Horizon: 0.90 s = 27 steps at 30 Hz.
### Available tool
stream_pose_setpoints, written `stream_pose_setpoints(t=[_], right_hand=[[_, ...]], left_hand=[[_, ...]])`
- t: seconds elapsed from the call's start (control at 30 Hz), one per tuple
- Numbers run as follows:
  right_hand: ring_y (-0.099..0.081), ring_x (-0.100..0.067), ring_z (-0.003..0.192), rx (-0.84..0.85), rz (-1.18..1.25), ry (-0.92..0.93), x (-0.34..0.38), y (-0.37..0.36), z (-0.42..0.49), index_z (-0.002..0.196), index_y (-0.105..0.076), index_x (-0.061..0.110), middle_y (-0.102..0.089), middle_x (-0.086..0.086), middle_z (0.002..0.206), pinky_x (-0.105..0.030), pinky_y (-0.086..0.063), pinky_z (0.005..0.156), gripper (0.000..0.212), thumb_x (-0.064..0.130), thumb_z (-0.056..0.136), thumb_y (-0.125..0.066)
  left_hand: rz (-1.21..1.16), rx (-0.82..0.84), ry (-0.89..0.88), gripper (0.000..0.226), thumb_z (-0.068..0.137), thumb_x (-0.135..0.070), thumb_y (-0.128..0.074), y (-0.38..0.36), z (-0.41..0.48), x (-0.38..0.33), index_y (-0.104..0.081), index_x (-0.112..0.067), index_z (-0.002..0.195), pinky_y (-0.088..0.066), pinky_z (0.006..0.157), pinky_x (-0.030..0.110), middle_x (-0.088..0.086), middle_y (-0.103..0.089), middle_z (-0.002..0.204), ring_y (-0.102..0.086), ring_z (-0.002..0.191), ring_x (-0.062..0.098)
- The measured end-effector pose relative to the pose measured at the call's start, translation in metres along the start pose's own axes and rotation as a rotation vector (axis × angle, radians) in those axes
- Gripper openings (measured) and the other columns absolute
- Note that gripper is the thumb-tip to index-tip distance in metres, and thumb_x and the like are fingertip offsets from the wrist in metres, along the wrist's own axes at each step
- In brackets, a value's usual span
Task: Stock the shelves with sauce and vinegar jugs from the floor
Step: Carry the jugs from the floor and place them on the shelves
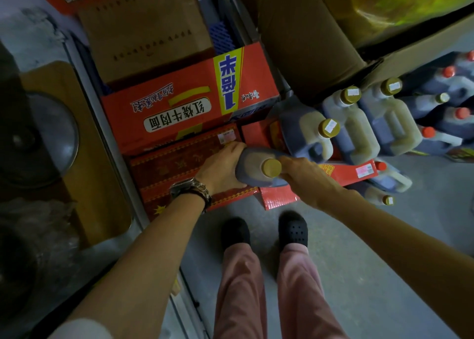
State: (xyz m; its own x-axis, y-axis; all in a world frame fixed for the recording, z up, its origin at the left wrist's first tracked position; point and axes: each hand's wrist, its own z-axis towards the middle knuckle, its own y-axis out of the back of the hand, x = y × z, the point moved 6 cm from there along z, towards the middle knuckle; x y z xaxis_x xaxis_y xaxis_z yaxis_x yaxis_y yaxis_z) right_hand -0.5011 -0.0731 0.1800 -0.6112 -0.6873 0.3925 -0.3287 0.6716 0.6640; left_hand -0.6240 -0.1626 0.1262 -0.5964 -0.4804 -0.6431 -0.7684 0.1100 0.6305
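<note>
Grey floor (372, 261) open rightward; red boxes (189, 107) hem the left, floor jugs (359, 125) crowd ahead. Dark jug (250, 168), gold cap (271, 168), clasped by left hand (220, 169) and right hand (305, 178).

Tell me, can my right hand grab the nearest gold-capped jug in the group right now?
Probably not yet: your right hand grips the held jug together with your left hand. The nearest jug in the group stands just beyond it, nothing between.
</note>
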Motion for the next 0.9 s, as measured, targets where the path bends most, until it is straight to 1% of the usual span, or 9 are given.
stream_pose_setpoints(t=[0.1, 0.27, 0.4, 0.47, 0.53, 0.63, 0.73, 0.83, 0.9], right_hand=[[-0.054, -0.018, 0.079, 0.019, -0.011, 0.029, 0.001, 0.006, 0.001, 0.106, -0.052, 0.006, -0.053, -0.005, 0.087, -0.030, -0.047, 0.071, 0.016, 0.000, 0.093, -0.046], [-0.060, -0.027, 0.090, 0.040, -0.022, 0.125, 0.011, 0.016, 0.006, 0.107, -0.056, 0.005, -0.062, -0.013, 0.100, -0.036, -0.048, 0.078, 0.020, -0.001, 0.089, -0.049], [-0.057, -0.025, 0.094, 0.039, -0.049, 0.162, 0.021, 0.030, -0.004, 0.111, -0.056, 0.005, -0.060, -0.010, 0.101, -0.030, -0.042, 0.079, 0.021, 0.002, 0.092, -0.049], [-0.053, -0.020, 0.089, 0.031, -0.023, 0.187, 0.028, 0.042, -0.011, 0.112, -0.056, 0.005, -0.059, -0.008, 0.099, -0.032, -0.042, 0.080, 0.022, 0.003, 0.092, -0.049], [-0.055, -0.022, 0.094, 0.015, -0.010, 0.231, 0.037, 0.053, -0.019, 0.114, -0.056, 0.006, -0.062, -0.010, 0.104, -0.031, -0.041, 0.081, 0.023, 0.003, 0.092, -0.049], [-0.056, -0.024, 0.095, -0.019, -0.027, 0.287, 0.053, 0.075, -0.031, 0.113, -0.057, 0.007, -0.061, -0.007, 0.101, -0.027, -0.039, 0.079, 0.021, 0.008, 0.093, -0.051], [-0.056, -0.024, 0.094, -0.049, -0.051, 0.365, 0.071, 0.103, -0.045, 0.109, -0.058, 0.005, -0.061, -0.007, 0.098, -0.029, -0.039, 0.079, 0.018, 0.013, 0.094, -0.053], [-0.055, -0.031, 0.102, -0.099, -0.107, 0.421, 0.090, 0.131, -0.064, 0.113, -0.058, 0.006, -0.063, -0.014, 0.103, -0.030, -0.037, 0.077, 0.022, 0.016, 0.094, -0.055], [-0.056, -0.033, 0.103, -0.126, -0.140, 0.457, 0.103, 0.149, -0.079, 0.114, -0.058, 0.008, -0.064, -0.014, 0.104, -0.036, -0.041, 0.080, 0.024, 0.021, 0.093, -0.056]], left_hand=[[0.018, -0.011, -0.007, 0.073, 0.061, -0.036, -0.084, -0.001, -0.005, -0.003, -0.047, -0.009, 0.117, -0.052, 0.079, 0.039, 0.007, -0.055, 0.119, -0.058, 0.104, 0.025], [-0.056, -0.077, 0.040, 0.073, 0.056, -0.047, -0.085, -0.005, -0.023, 0.001, -0.047, -0.016, 0.111, -0.053, 0.076, 0.040, 0.000, -0.058, 0.109, -0.061, 0.094, 0.018], [-0.129, -0.089, 0.048, 0.074, 0.056, -0.045, -0.086, 0.004, -0.032, -0.005, -0.047, -0.017, 0.112, -0.053, 0.080, 0.040, -0.002, -0.059, 0.112, -0.060, 0.098, 0.015], [-0.144, -0.076, 0.037, 0.079, 0.055, -0.051, -0.084, 0.012, -0.036, -0.010, -0.046, -0.019, 0.117, -0.053, 0.082, 0.041, -0.002, -0.058, 0.117, -0.059, 0.104, 0.015], [-0.127, -0.071, 0.031, 0.090, 0.053, -0.060, -0.079, 0.023, -0.041, -0.015, -0.042, -0.021, 0.125, -0.052, 0.087, 0.043, -0.002, -0.055, 0.126, -0.056, 0.113, 0.017], [-0.142, -0.105, 0.039, 0.093, 0.055, -0.052, -0.084, 0.044, -0.051, -0.025, -0.040, -0.020, 0.130, -0.050, 0.093, 0.037, -0.003, -0.052, 0.132, -0.053, 0.118, 0.014], [-0.138, -0.186, 0.023, 0.083, 0.055, -0.043, -0.087, 0.072, -0.066, -0.042, -0.044, -0.021, 0.122, -0.050, 0.088, 0.035, -0.005, -0.056, 0.122, -0.056, 0.110, 0.013], [-0.137, -0.281, -0.018, 0.087, 0.053, -0.046, -0.088, 0.102, -0.085, -0.060, -0.044, -0.021, 0.124, -0.049, 0.089, 0.034, -0.004, -0.058, 0.122, -0.057, 0.112, 0.014], [-0.156, -0.305, -0.046, 0.092, 0.052, -0.053, -0.086, 0.120, -0.098, -0.076, -0.042, -0.023, 0.127, -0.049, 0.091, 0.034, -0.005, -0.058, 0.124, -0.057, 0.114, 0.013]])
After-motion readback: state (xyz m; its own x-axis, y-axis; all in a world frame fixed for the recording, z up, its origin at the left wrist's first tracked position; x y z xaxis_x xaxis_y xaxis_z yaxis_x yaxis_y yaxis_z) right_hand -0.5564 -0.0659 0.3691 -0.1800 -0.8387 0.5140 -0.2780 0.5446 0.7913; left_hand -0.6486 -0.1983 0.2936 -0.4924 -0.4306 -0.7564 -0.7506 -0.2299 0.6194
